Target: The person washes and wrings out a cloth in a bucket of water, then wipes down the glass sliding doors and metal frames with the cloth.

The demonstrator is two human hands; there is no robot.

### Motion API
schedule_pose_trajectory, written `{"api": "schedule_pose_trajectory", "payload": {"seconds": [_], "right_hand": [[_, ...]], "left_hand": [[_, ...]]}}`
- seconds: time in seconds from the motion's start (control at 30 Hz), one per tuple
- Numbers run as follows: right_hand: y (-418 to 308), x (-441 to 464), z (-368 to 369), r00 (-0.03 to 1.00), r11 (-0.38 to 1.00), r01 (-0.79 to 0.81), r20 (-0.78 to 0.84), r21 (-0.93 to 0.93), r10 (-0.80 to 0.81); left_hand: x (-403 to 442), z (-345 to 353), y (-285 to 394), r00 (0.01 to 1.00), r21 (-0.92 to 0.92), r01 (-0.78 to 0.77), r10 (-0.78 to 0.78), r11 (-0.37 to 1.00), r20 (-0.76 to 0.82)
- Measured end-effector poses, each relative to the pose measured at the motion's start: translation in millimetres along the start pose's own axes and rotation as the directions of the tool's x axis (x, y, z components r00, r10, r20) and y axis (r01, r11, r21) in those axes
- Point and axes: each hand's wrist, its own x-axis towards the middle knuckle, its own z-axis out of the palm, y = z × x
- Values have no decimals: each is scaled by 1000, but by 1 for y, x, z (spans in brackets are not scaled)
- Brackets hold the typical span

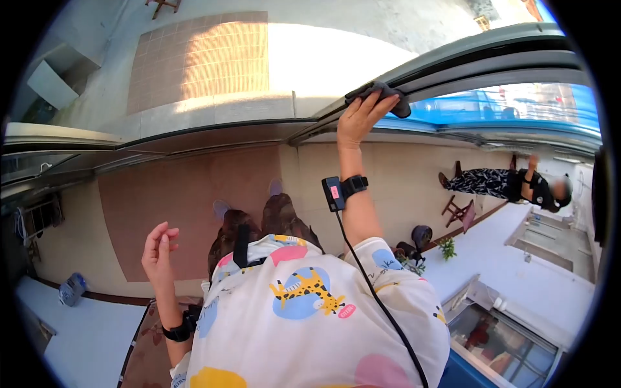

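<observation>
Pressing a bunched dark grey cloth [402, 108] against the inner end of a metal frame [491, 70], the right hand [363, 119] has the fabric pinned under spread fingers, so I'd call that a firm hold, flat rather than fisted. My guess is the fingers are fanned out like that so the cloth sits snug on the frame's edge. The cloth is right by the end where the frame meets the threshold [220, 132], though I can't tell exactly which groove it touches because the hand hides part of it. Left hand [158, 252] has nothing visible in it, fingers loosely curled, held out over the near left corner of the brown mat [162, 213], well apart from the frame, probably just for balance. There's a boxy black wrist device [334, 193] strapped above the right hand, with its cable running down over the giraffe-print shirt [304, 291], presumably routed that way so it's out of the fingers' way. Off to the right, another person [485, 182] in patterned trousers is on the tiled floor [375, 171], with a folding stool [460, 213] near them and a green plant [447, 247] by the wall.
</observation>
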Motion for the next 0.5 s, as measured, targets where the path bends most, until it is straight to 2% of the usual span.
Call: {"api": "schedule_pose_trajectory", "payload": {"seconds": [0.07, 0.1, 0.13, 0.2, 0.27, 0.37, 0.4, 0.5], "right_hand": [[-4, -7, 3, 997, 994, -72, 4, 80, 72], [-3, 7, -5, 999, 993, -38, -34, 114, 42], [2, 33, -15, 995, 998, 29, -99, 57, -24], [10, 100, -39, 942, 971, 218, -284, 102, -182], [10, 144, -54, 891, 945, 314, -369, 85, -263], [15, 132, -38, 892, 964, 263, -388, 30, -232], [12, 109, -25, 923, 984, 156, -367, 88, -113], [8, 18, 23, 964, 994, -84, -248, 65, 97]], "left_hand": [[-6, -2, -1, 999, 16, 25, -25, 1000, -24], [-9, -4, -2, 999, 19, 23, -23, 1000, -36], [-12, -6, -2, 999, 18, 21, -20, 1000, -48], [-15, -7, -5, 997, 16, 47, -46, 999, -64], [-13, -7, -7, 995, 18, 69, -67, 997, -71], [-8, -5, -16, 991, 9, 105, -104, 994, -78], [-7, -7, -22, 991, 18, 124, -123, 992, -58], [-10, -10, -34, 985, 41, 169, -167, 985, -45]]}}
